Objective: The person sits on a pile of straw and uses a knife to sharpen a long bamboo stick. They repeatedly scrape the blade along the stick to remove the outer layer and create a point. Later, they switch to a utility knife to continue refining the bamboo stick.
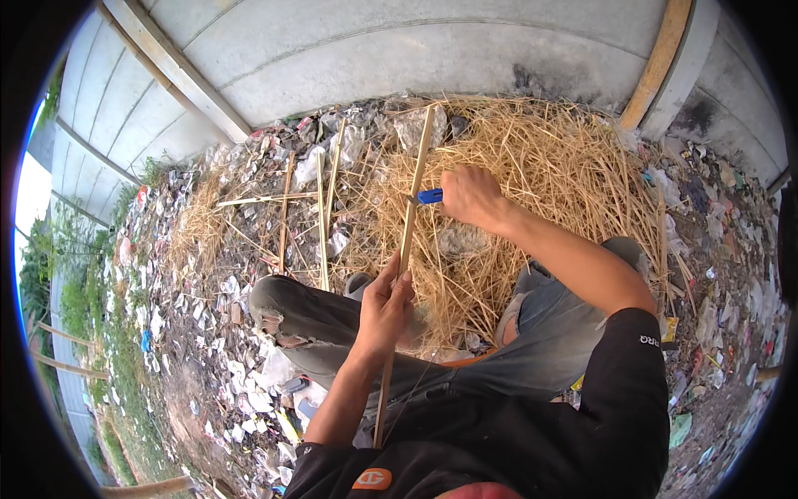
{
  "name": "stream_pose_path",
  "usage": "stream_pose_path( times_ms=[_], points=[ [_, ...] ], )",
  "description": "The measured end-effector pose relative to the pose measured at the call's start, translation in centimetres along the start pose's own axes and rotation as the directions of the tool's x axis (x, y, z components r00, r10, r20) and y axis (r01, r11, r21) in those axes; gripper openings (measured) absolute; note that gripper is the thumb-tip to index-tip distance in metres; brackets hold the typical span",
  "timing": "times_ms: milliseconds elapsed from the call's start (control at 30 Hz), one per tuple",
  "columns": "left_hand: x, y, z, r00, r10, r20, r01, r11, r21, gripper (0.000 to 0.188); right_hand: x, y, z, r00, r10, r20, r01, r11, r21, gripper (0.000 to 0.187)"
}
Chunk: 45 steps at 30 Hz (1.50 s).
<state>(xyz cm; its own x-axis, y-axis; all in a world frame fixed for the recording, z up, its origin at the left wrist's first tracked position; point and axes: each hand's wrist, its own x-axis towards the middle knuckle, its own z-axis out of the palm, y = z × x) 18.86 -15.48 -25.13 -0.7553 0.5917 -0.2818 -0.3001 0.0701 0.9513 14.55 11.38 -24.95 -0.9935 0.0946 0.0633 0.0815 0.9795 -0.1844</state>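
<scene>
A long, pale bamboo strip point(422, 154) rises from my lap and slants away from me toward the wall. My left hand point(386, 303) is closed round its middle, above my bent knee. In my right hand point(472, 196) is a blue-handled knife point(430, 196), gripped in a fist at the right of the strip. Its short blade meets or crosses the strip a little beyond my left hand; how deep it bites cannot be made out. Fingers hide most of the knife's handle.
Beyond my legs lies a wide heap of straw-coloured shavings point(540, 158). Several split strips point(322, 220) rest on the littered ground at left. A grey panel wall point(432, 62) closes off the far side, with a wooden post point(657, 62) against it. Plastic scraps surround me.
</scene>
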Motion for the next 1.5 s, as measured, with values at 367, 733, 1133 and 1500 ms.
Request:
stream_pose_path(
  times_ms=[367,733,1133,1500],
  points=[
    [-4.4,0.1,-0.3,1.000,-0.011,0.013,0.011,1.000,0.008,0.047,2.4,15.1,-6.0,0.810,0.572,-0.126,-0.532,0.808,0.253,0.020],
    [-1.3,1.3,-0.4,0.995,-0.102,0.023,0.104,0.962,-0.253,0.044,-2.7,-2.4,-2.8,0.998,-0.007,0.060,-0.010,0.960,0.281,0.013],
    [-6.4,-1.1,1.3,0.914,-0.222,0.340,0.342,0.873,-0.349,0.046,4.0,14.9,-4.6,0.833,0.546,-0.095,-0.505,0.818,0.276,0.019],
    [-3.0,0.1,-1.6,0.939,-0.214,0.270,0.332,0.772,-0.542,0.051,-2.5,0.1,-6.1,0.985,0.154,0.075,-0.171,0.923,0.345,0.018]
  ],
)
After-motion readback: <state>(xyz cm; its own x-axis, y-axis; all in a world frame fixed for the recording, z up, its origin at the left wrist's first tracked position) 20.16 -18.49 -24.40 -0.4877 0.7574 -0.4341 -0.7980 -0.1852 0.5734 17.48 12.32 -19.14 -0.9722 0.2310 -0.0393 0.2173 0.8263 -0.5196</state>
